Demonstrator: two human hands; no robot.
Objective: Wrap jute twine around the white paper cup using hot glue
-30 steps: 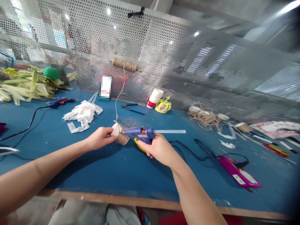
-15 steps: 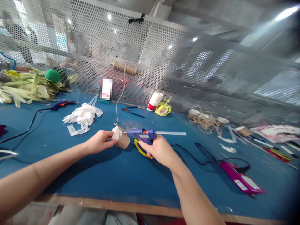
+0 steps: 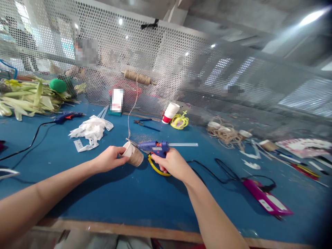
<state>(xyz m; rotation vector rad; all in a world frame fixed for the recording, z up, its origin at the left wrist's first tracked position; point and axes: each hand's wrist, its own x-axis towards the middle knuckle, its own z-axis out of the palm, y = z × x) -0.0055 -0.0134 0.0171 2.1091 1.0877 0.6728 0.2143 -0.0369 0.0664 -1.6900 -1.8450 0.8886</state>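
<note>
My left hand (image 3: 114, 158) grips the rim of a paper cup (image 3: 136, 158) that lies tilted, its lower part wrapped in brown twine. In my right hand (image 3: 168, 160) is a blue hot glue gun (image 3: 154, 148), its nozzle close to the cup and a clear glue stick (image 3: 184, 144) jutting from its back. A yellow-handled tool (image 3: 157, 168), partly hidden, lies under the gun and right hand. The twine (image 3: 129, 121) runs from the cup up to a spool (image 3: 137, 77) on the mesh panel.
Behind the hands lie pliers (image 3: 146, 124), white plastic scraps (image 3: 90, 129) and a red-and-white cup (image 3: 170, 113). A second glue gun (image 3: 67, 117) rests at left beside corn husks (image 3: 28, 97). To the right are a purple power strip (image 3: 267, 197) and tangled twine (image 3: 225, 133).
The glue gun and my right hand have shifted slightly left, and the glue stick's visible end sits further left. My left hand stays on the cup.
</note>
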